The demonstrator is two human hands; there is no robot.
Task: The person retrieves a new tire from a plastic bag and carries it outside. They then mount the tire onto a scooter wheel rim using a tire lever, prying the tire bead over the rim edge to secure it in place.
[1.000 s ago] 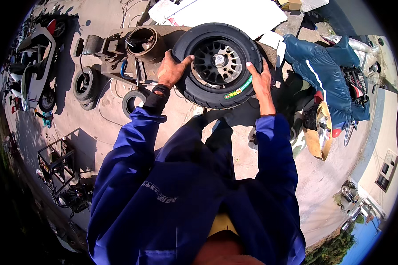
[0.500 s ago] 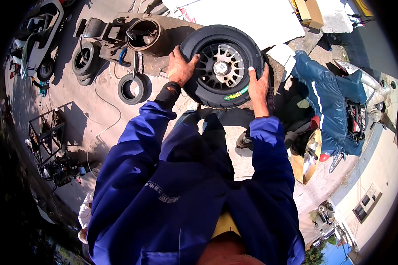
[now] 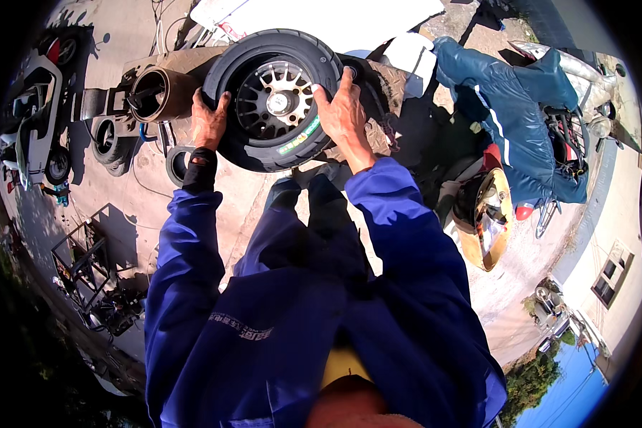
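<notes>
A small black-tyred wheel with a silver spoked rim is in front of me at the top centre, its rim face up toward me. A green and yellow sticker shows on the near side of its tyre. My left hand is closed on the tyre's left edge, thumb on the sidewall. Against its right edge, my right hand grips the tyre, with the thumb near the rim and the fingers over the tread. Part of a rusty metal stand shows beneath and beside the wheel.
Left of the wheel is a rusty cylinder; loose tyres lie on the ground beyond. A white sheet lies at the back. At right stand a blue-covered vehicle and a yellow container of items. A metal frame is at left.
The wheel, both hands and the surroundings have shifted left in view. My right hand sits slightly higher on the tyre's right side. Both hands keep their hold.
</notes>
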